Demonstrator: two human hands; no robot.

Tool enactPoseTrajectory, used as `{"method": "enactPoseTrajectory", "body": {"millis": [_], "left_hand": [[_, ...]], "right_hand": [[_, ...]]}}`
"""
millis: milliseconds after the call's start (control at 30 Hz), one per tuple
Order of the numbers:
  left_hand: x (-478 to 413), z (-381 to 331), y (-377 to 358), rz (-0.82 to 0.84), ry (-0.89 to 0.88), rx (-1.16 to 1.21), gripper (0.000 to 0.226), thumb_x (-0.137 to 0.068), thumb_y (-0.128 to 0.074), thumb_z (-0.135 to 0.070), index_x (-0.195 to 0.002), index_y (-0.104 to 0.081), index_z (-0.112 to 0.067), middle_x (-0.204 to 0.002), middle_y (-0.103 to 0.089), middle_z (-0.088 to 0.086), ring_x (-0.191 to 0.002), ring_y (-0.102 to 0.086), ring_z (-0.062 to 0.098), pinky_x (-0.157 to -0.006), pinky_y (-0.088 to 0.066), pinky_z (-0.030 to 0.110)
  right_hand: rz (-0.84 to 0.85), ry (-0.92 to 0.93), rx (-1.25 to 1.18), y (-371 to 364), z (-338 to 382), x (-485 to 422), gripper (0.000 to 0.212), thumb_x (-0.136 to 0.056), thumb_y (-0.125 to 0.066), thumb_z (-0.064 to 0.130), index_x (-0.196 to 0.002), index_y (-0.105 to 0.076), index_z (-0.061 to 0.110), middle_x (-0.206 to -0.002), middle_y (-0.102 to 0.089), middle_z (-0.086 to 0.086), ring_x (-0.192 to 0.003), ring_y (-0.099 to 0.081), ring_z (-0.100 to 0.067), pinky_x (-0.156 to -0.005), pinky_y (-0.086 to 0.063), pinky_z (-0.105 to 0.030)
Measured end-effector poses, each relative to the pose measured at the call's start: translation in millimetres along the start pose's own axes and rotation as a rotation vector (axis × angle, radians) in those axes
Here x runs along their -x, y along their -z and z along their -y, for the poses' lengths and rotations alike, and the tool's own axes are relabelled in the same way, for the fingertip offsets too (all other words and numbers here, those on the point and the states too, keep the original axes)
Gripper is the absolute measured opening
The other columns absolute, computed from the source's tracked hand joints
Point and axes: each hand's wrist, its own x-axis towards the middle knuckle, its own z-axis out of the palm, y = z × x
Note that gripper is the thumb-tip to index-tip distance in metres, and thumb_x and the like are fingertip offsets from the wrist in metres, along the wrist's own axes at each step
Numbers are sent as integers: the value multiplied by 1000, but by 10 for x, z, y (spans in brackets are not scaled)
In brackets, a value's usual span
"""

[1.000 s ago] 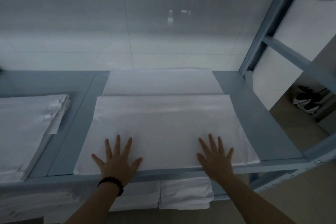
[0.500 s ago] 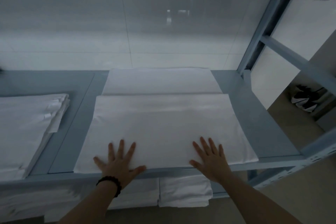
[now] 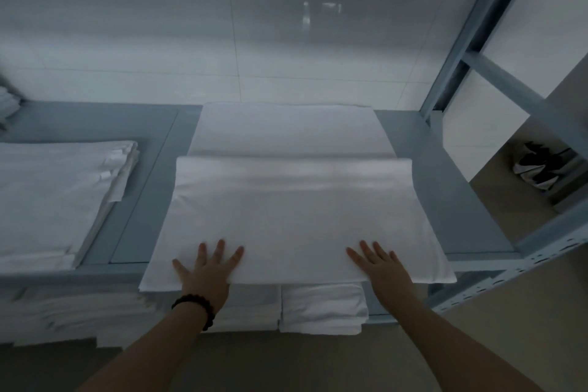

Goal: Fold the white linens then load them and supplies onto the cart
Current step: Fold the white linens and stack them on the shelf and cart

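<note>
Fingers of both hands lie spread and flat on the near edge of the folded white sheet (image 3: 292, 219), palms down, pinching nothing. The left hand (image 3: 206, 270), with a dark bead bracelet (image 3: 195, 307) at the wrist, presses near the sheet's left front corner; the right hand (image 3: 380, 267) presses toward the right front corner. Over the last second both hands have slid back toward the body, and the sheet has come with them: its front edge now overhangs the lip of the blue-grey shelf (image 3: 451, 200), where before it lay wholly on the deck. That reads as dragging the folded piece off the shelf so it can be lifted and carried to the cart, which is not in view.

Just below the fingers, on the lower level, sit more folded linens (image 3: 323, 309). Beyond the fingertips, a second folded sheet (image 3: 286, 127) lies touching the far edge of the first, against the tiled wall. Well to the left of the left hand rests another folded stack (image 3: 54, 197).
</note>
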Motion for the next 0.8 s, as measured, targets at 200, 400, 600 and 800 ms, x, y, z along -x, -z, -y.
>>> {"method": "enactPoseTrajectory", "body": {"millis": [200, 400, 600, 800], "left_hand": [[358, 33, 44, -83, -17, -122, 62, -98, -38, -23, -145, -14, -54, -161, -9, -11, -148, 7, 24, -95, 21, 74], [937, 62, 51, -358, -97, 9, 48, -39, -96, -14, -78, -76, -35, -119, -68, 3, -128, -49, 38, -106, -5, 71], [1283, 69, 316, -647, -54, 164, 35, -46, -93, -5, -71, -76, -23, -119, -67, 10, -125, -49, 42, -100, -19, 76], [1569, 118, 486, -824, -26, 236, 32, -50, -91, -1, -71, -74, -18, -121, -65, 14, -126, -47, 44, -101, -18, 75]], "right_hand": [[-219, 5, 12, 127, -8, 393, 56, -80, -68, 1, -130, -59, 23, -133, -59, -1, -120, -58, -14, -113, -26, -47], [-418, -6, -26, 246, 6, 947, 56, -21, -92, -2, -69, -74, 19, -61, -69, 3, -56, -67, -14, -81, -50, -57], [-629, -137, -105, 389, 38, 1188, 45, -37, -86, -14, -72, -73, 13, -68, -69, -4, -75, -70, -26, -91, -37, -69], [-830, -170, -193, 653, 67, 1440, 31, -55, -85, -9, -73, -71, 12, -71, -70, -4, -97, -65, -32, -104, -22, -68]]}}
